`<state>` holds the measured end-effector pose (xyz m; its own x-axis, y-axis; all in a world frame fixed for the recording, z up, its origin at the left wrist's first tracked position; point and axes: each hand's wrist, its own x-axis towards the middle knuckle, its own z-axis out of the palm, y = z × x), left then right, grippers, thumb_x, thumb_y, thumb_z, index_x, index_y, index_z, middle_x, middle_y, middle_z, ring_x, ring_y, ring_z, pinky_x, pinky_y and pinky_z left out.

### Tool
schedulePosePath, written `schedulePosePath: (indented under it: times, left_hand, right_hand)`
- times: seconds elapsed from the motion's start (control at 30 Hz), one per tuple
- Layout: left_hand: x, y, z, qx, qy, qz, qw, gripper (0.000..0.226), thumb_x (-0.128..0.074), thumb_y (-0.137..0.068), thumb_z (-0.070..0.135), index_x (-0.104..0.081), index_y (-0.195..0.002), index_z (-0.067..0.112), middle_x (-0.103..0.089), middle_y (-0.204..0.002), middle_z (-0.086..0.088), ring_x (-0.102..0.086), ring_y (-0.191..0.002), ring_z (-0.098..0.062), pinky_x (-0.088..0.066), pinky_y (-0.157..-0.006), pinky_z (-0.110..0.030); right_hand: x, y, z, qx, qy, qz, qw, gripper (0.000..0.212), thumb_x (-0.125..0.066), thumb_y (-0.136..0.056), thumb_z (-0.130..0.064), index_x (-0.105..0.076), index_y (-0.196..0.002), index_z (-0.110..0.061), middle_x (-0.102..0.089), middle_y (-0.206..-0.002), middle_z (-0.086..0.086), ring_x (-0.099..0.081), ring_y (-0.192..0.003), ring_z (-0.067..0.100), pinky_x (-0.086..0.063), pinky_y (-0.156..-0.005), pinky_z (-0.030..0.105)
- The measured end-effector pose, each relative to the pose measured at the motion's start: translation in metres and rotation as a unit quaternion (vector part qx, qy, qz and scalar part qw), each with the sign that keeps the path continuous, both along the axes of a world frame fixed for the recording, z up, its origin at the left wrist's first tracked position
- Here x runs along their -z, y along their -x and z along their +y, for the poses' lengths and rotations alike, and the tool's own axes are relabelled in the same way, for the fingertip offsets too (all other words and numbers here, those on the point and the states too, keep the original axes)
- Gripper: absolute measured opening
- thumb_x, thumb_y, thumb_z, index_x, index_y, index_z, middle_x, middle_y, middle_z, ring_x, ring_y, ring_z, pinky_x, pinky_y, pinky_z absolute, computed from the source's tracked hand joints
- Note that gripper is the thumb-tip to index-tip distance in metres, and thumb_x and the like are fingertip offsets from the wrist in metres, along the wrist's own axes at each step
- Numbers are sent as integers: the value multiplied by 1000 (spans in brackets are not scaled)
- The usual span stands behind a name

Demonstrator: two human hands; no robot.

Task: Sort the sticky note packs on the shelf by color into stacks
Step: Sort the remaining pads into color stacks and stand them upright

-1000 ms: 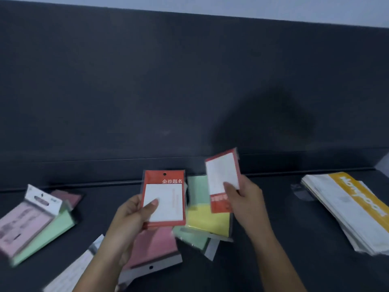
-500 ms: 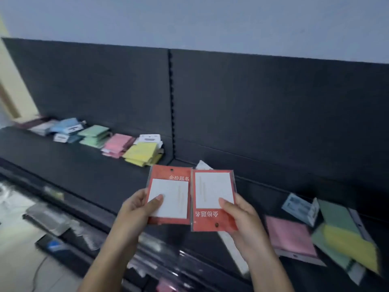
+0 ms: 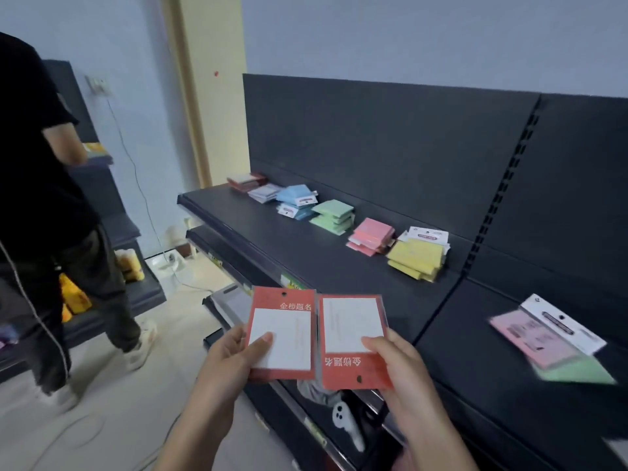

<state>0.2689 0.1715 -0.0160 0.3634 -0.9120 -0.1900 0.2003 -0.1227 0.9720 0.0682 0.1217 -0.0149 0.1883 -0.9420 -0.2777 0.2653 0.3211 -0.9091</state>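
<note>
- Dark shelf (image 3: 306,256) against a pale wall.
- Left hand (image 3: 231,355) pinches a red pack (image 3: 282,334), thumb on its face and fingers behind.
- Right hand (image 3: 401,362) grips a second red pack (image 3: 353,338) the same way, upside down, just beside the first.
- Farther back on the shelf sit a yellow stack (image 3: 416,258), pink stack (image 3: 372,234), green stack (image 3: 333,214) and blue stack (image 3: 295,198).
- A loose pink pack (image 3: 533,338) lies at right.
</note>
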Motion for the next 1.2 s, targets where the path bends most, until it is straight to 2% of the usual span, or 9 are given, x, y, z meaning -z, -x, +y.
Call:
schedulePosePath:
  times: [0.23, 0.3, 0.43, 0.63, 0.8, 0.93, 1.0, 1.1, 1.2]
  left_hand:
    - [17, -52, -37, -40, -12, 23, 999, 16, -60, -88, 14, -62, -104, 12, -74, -75, 0, -65, -54, -8, -46, -42, -18]
    - [21, -68, -58, -49, -9, 24, 998, 12, -60, -88, 11, -63, -99, 10, -73, -72, 0, -65, -53, -8, -45, -41, -18]
    - [22, -106, -119, -61, -11, 14, 998, 11, -61, -87, 8, -64, -97, 10, -73, -71, -1, -66, -53, -11, -46, -41, -22]
    - [12, -161, -224, -67, -21, 0, 998, 12, -59, -88, 9, -65, -98, 10, -73, -74, -2, -66, -57, -13, -50, -48, -27]
    - [6, -199, -289, -77, -10, 30, 997, 13, -52, -92, 13, -64, -97, 9, -72, -71, -1, -65, -53, -11, -48, -43, -21]
    - [4, -238, -331, -93, -20, 34, 995, 17, -46, -94, 11, -62, -90, 9, -68, -61, 1, -60, -47, -11, -46, -40, -22]
    - [5, -263, -357, -92, -35, 17, 995, 22, -40, -92, 7, -62, -88, 6, -65, -62, -4, -57, -50, -17, -45, -44, -25]
    - [6, -303, -402, -80, -49, 7, 996, 26, -37, -89, 8, -62, -80, 8, -65, -70, -9, -58, -65, -24, -47, -58, -31]
    - [2, -343, -453, -33, -48, -17, 998, 26, -38, -90, 12, -63, -83, 9, -62, -74, -10, -56, -67, -22, -45, -58, -30]
  right_hand:
    - [5, -52, -53, -18, -4, -13, 1000, 21, -53, -88, -5, -68, -102, -13, -75, -88, 8, -71, -68, 16, -52, -49, 23]
    - [8, -74, -78, -38, 1, -10, 999, 23, -53, -89, -6, -67, -104, -14, -74, -91, 8, -72, -72, 17, -52, -51, 24]
    - [13, -119, -140, -54, 5, -12, 998, 23, -55, -88, -7, -68, -104, -16, -74, -93, 7, -72, -78, 19, -53, -61, 29]
    - [7, -171, -242, -42, -4, -38, 998, 22, -53, -87, -4, -68, -101, -13, -75, -89, 8, -71, -71, 17, -51, -50, 24]
    - [-2, -215, -308, -55, 19, -44, 997, 24, -51, -88, -4, -70, -99, -14, -74, -93, 7, -72, -76, 15, -52, -57, 25]
    - [0, -255, -345, -65, 10, -42, 997, 24, -52, -87, -4, -70, -98, -15, -75, -91, 6, -71, -74, 14, -52, -51, 22]
    - [2, -277, -365, -59, 10, -31, 998, 24, -51, -88, -5, -69, -99, -16, -75, -92, 4, -71, -75, 14, -52, -54, 23]
    - [5, -314, -397, -46, 15, -20, 999, 25, -51, -89, -5, -66, -105, -16, -74, -94, 3, -72, -81, 16, -52, -58, 24]
    - [5, -354, -431, -4, 9, -11, 1000, 25, -54, -88, -6, -62, -109, -18, -75, -93, 3, -72, -82, 17, -52, -60, 27]
